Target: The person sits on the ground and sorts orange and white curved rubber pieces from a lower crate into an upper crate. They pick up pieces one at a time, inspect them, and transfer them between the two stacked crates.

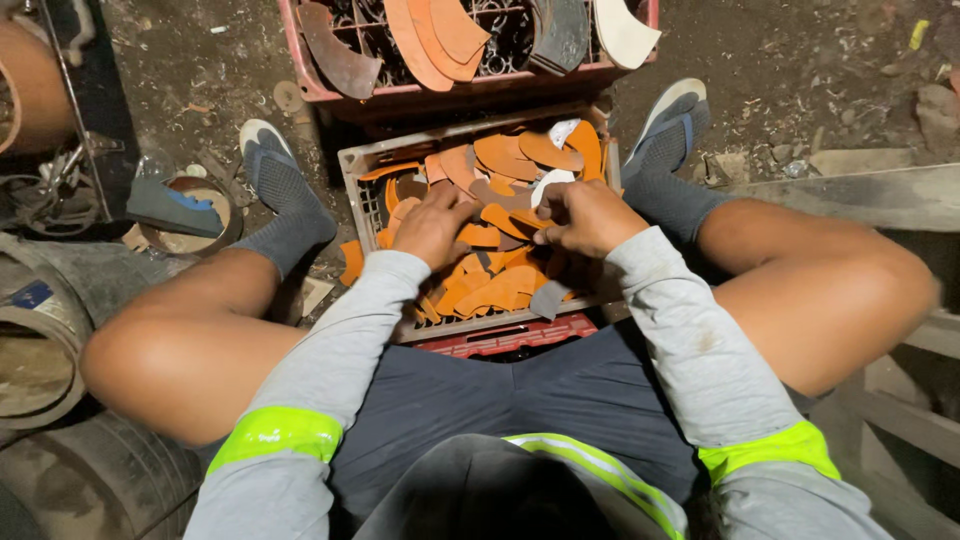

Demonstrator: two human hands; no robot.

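A grey plastic crate [352, 170] sits between my knees, filled with several curved orange, brown and white leather-like pieces [500, 285]. My left hand [430, 228] lies palm down on the pile at the crate's left side, fingers curled among the pieces. My right hand [585, 215] is just to its right, fingers pinched on a flat piece in the pile; which piece it grips is hard to tell. Both arms wear grey sleeves with yellow-green reflective bands.
A red crate [400, 95] with larger curved pieces stands beyond the grey one. A red crate edge [505, 335] shows under the grey crate. My socked feet rest on dirt floor either side. Round metal containers [40, 350] crowd the left; wooden planks [880, 195] lie right.
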